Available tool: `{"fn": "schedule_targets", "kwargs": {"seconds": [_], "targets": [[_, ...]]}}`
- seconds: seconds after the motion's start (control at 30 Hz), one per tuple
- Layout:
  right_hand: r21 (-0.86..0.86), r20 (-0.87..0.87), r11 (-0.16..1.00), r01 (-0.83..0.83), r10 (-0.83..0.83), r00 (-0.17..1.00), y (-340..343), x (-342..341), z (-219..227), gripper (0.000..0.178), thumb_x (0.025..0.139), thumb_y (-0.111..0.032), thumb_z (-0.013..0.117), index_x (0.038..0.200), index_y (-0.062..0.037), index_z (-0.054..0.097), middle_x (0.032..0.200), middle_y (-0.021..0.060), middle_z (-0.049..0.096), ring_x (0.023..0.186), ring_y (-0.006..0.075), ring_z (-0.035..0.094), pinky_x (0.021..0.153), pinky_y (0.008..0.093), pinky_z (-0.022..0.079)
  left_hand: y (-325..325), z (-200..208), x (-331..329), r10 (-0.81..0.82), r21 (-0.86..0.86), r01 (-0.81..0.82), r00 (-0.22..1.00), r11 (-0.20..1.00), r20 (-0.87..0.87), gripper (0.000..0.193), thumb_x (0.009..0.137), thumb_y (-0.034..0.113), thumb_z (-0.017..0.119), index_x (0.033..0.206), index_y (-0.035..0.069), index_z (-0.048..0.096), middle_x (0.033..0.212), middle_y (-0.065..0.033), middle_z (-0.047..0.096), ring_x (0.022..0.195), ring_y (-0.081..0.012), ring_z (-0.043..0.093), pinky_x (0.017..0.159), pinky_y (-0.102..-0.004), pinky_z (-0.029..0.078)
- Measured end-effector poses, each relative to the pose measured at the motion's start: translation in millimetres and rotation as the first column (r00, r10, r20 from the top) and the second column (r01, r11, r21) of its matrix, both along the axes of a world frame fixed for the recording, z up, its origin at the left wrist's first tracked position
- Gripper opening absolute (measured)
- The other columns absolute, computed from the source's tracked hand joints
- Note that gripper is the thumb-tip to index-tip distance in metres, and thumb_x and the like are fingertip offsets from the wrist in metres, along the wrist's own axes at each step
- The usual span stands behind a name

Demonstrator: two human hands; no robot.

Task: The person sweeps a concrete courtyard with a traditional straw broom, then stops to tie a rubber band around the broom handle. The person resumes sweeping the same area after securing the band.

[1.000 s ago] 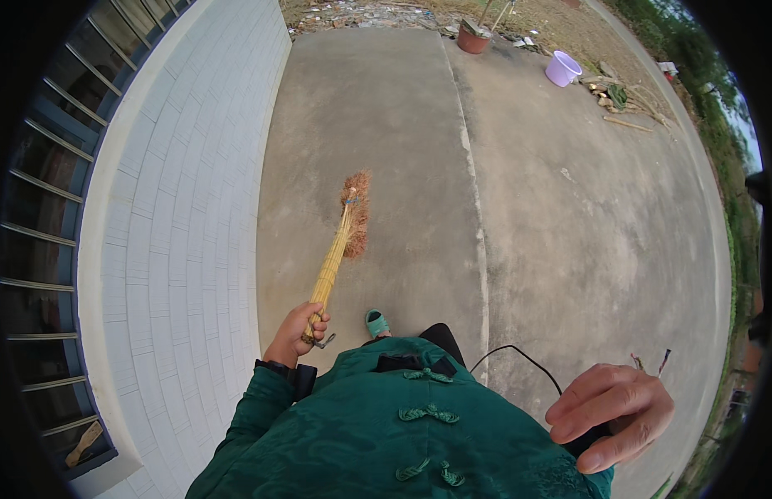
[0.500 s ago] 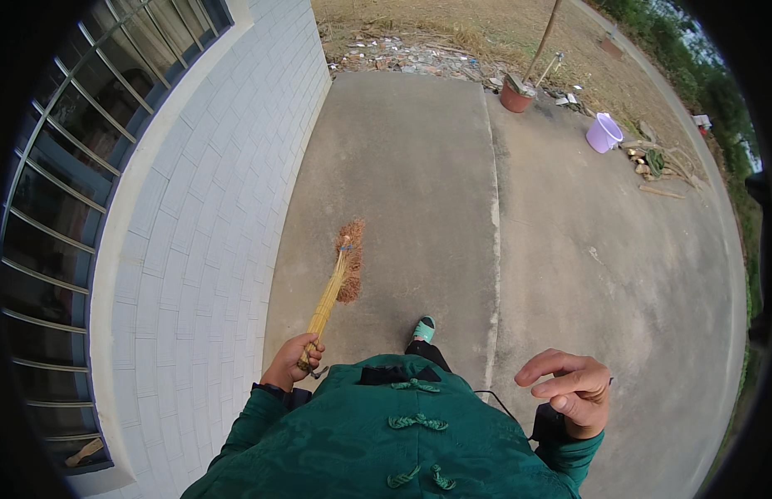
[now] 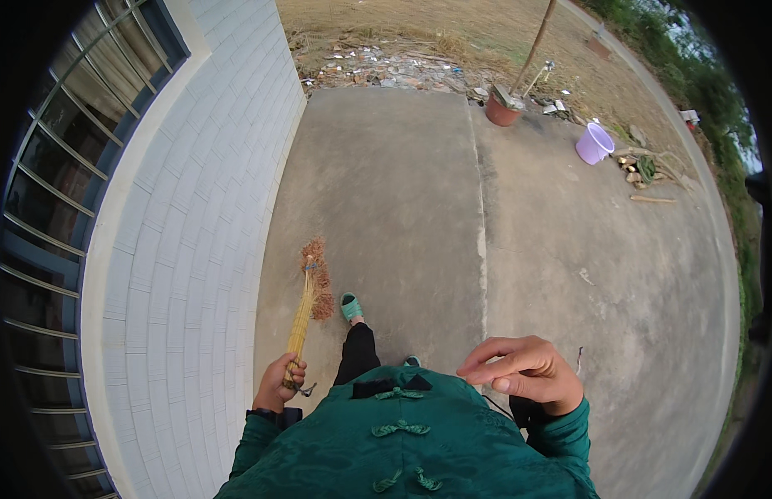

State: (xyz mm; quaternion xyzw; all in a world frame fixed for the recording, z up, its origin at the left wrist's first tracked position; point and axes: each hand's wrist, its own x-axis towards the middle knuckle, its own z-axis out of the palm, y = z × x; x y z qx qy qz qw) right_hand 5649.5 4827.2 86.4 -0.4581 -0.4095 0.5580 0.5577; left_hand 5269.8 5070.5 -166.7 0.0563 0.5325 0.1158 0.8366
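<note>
My left hand (image 3: 278, 381) is wrapped round the lower end of a straw broom (image 3: 300, 323). The broom has a yellow stalk handle and a reddish-brown bristle head (image 3: 321, 287), which points away from me over the concrete; I cannot tell whether it touches the ground. A dark loop hangs from the handle end beside my fingers. In front of my green jacket, on the right, my right hand (image 3: 531, 374) is raised with nothing in it, its fingers loosely bent and apart from the thumb. My foot in a green slipper (image 3: 351, 306) is just right of the broom.
A white tiled wall (image 3: 186, 274) with a barred window (image 3: 49, 233) runs along the left. At the far right stand a brown pot (image 3: 502, 111) and a purple bucket (image 3: 594, 145), near a wood pile (image 3: 639, 170). Rubble (image 3: 386, 68) borders the far concrete edge.
I have stepped forward, and a slippered foot now shows beside the broom. The broom, still in my left hand, has shifted left and nearer. My right hand has moved left toward my body.
</note>
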Motion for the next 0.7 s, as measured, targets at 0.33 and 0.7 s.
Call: {"fn": "schedule_targets", "kwargs": {"seconds": [0.33, 0.7], "targets": [[-0.27, 0.089, 0.961, 0.064, -0.042, 0.995, 187, 70, -66, 0.034, 0.095, -0.027, 0.058, 0.115, -0.0009, 0.065, 0.11, 0.014, 0.065, 0.102, 0.0207, 0.061, 0.087, 0.0303, 0.048, 167, 10, 133, -0.303, 0.225, 0.297, 0.953, 0.928, -0.008, 0.02, 0.092, 0.016, 0.055, 0.104, 0.006, 0.043, 0.079, -0.0076, 0.053, 0.055, -0.0096, 0.049, 0.044, -0.0233, 0.043], [-0.542, -0.473, 0.838, 0.06, -0.364, 0.802, 380, 102, -169, 0.05, 0.093, -0.047, 0.055, 0.115, -0.0019, 0.056, 0.093, 0.0065, 0.061, 0.082, 0.0182, 0.059, 0.083, 0.0317, 0.048, 282, 100, 363, -0.863, 0.511, 0.713, 0.489, 0.481, 0.129, 0.044, 0.092, 0.018, 0.055, 0.129, 0.009, 0.035, 0.087, -0.0073, 0.055, 0.054, -0.0107, 0.053, 0.041, -0.0252, 0.045]]}}
